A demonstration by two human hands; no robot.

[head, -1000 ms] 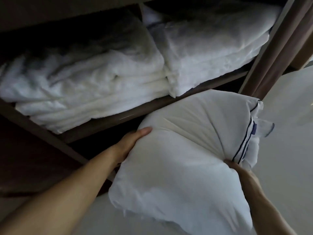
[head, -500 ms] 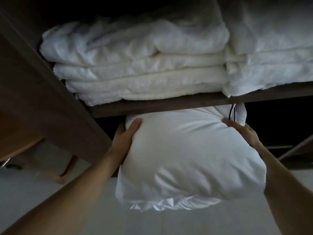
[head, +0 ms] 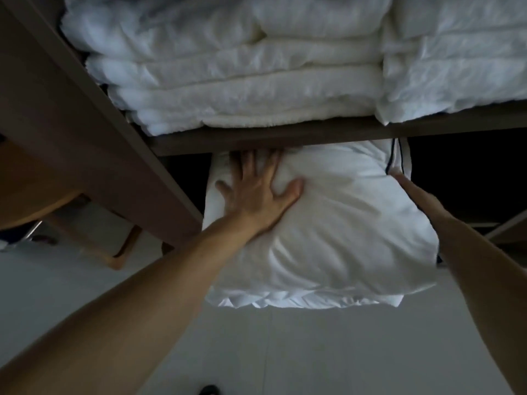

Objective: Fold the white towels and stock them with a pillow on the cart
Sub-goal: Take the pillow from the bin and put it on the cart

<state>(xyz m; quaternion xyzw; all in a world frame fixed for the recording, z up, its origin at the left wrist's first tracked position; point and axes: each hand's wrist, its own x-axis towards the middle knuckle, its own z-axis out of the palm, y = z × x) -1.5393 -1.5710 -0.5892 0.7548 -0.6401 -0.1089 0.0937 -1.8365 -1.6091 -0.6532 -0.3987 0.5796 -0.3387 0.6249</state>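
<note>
Stowing the plump white pillow point(head: 328, 223) under the brown cart shelf point(head: 285, 138): our flat left hand point(head: 256, 192) presses it; right hand point(head: 410, 186), fingers straight, steadies; next, push deeper.

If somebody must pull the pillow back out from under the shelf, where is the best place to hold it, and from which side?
Take the pillow by its near end, which bulges out past the shelf, coming from the front. A grip with one hand on each side probably suits its soft, wide body. Its far end is hidden under the shelf.

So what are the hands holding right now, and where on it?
Nothing is gripped. The left hand presses flat, fingers spread, on the pillow near its far left end; the right hand lies straight-fingered against its right side, by the dark-striped corner.
</note>
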